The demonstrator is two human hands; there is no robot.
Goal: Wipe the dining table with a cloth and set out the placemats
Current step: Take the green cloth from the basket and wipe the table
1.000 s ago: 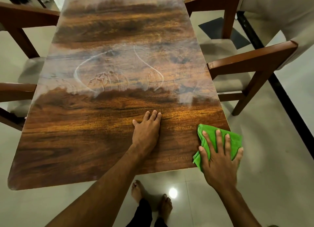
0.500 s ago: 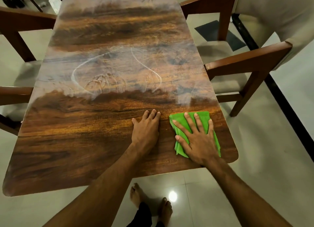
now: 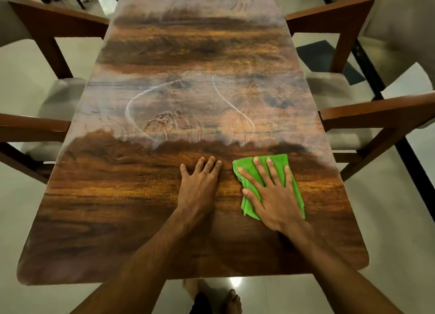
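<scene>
A long wooden dining table (image 3: pixel 113 219) runs away from me; its near part is dark and glossy, its middle and far part hazy with dust and pale streaks. A folded green cloth (image 3: pixel 247 168) lies on the near right of the table. My right hand (image 3: pixel 273 193) presses flat on the cloth with its fingers spread. Just left of it, my left hand (image 3: pixel 200 186) rests flat on the bare wood, fingers straight, a small gap from the cloth. No placemats are in view.
Wooden chairs with pale cushions stand along both sides: two at the left (image 3: pixel 47 38) and two at the right (image 3: pixel 367 120). My bare feet (image 3: pixel 231 300) show under the near table edge on a glossy tiled floor. A dark mat (image 3: pixel 324 57) lies on the floor at right.
My right hand has slid the cloth from the near right table edge leftward and away from me, to beside my left hand. The left hand has stayed in place.
</scene>
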